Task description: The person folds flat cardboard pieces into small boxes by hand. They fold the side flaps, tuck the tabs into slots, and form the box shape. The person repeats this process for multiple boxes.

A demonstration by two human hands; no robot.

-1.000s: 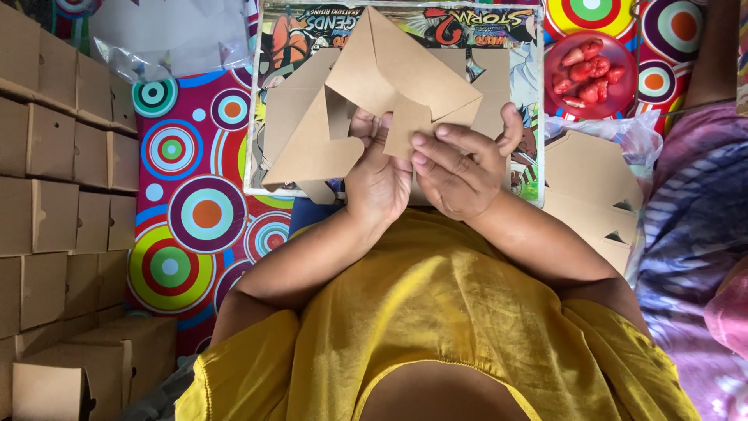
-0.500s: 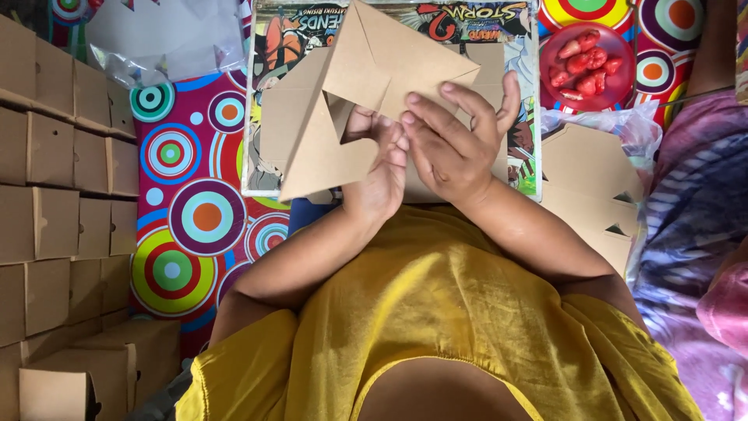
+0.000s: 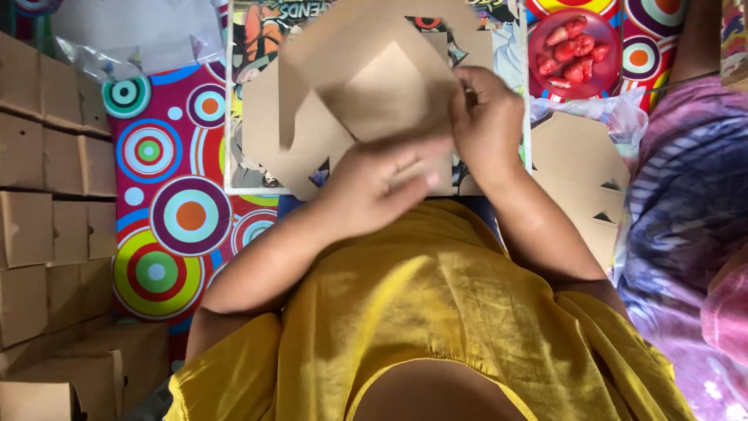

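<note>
A brown cardboard box blank (image 3: 366,86), partly folded, is being held up in front of the person's chest, above a flat board with comic-style artwork (image 3: 249,47) that is lying on the patterned cloth. The left hand (image 3: 382,183) is sitting under the lower edge of the blank, its fingers (image 3: 417,160) extending flat along the cardboard and pressing against it; the image is motion-blurred here, so I cannot tell whether the thumb is closing behind the panel. The right hand (image 3: 487,117) is gripping the blank's right edge, fingers curled closed around the cardboard. One panel of the blank is standing up at an angle toward the camera, while the other flaps are hanging lower and to the left. A yellow garment (image 3: 436,327) is filling the lower middle of the view. To the right of the board, a stack of flat cardboard blanks (image 3: 580,171) is lying on clear plastic. Beyond it, a red bowl of red fruit pieces (image 3: 575,51) is resting on the cloth with coloured concentric circles (image 3: 167,210). Along the left edge, stacked assembled cardboard boxes (image 3: 47,195) are standing in rows. At the right edge, a neighbouring person's purple patterned clothing (image 3: 686,218) is showing.
</note>
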